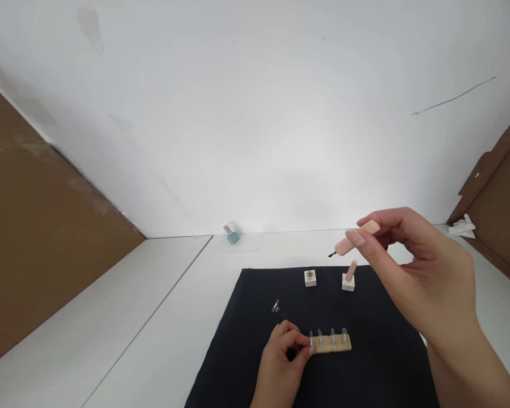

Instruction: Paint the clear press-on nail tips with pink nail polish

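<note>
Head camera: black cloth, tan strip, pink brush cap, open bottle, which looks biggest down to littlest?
1. Black cloth
2. Tan strip and pink brush cap: too alike to rank; the cap seems nearer the camera
3. Open bottle

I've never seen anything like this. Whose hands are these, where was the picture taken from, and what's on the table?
There's no robot here: these are one person's bare hands, seen by a camera worn on their head, looking forward and down. The right hand holds a peach cap with a small dark brush. The left hand grips the left end of a tan strip bearing upright clear pieces. The strip lies on black cloth, with an open square bottle and a capped one beyond. Farther back stands a teal bottle.
</note>
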Action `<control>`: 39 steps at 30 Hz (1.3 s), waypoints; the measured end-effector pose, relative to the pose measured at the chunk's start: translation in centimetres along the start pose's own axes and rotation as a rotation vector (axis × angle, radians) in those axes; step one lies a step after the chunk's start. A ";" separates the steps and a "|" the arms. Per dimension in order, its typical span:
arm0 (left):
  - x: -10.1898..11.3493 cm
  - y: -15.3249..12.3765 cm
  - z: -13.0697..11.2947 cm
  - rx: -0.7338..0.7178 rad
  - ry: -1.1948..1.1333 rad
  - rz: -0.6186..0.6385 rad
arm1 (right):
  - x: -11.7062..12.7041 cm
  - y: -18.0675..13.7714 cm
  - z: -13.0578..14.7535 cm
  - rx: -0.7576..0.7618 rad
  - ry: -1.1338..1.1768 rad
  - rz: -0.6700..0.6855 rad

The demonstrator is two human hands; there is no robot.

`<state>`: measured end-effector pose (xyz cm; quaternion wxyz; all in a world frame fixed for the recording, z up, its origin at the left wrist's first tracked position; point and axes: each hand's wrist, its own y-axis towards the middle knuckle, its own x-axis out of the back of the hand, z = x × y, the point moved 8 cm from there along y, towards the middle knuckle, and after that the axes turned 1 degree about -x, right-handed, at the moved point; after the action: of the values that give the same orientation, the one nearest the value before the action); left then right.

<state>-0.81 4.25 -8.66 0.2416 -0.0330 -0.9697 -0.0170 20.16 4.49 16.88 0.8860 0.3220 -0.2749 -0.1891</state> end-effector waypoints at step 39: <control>8.0 5.5 -2.3 -0.125 0.114 -0.272 | -14.8 -4.1 -10.2 -0.318 -0.184 0.761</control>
<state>-6.40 10.05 -2.72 0.2891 0.0845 -0.9470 -0.1115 14.24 13.88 2.18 0.9030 0.0387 -0.4197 0.0837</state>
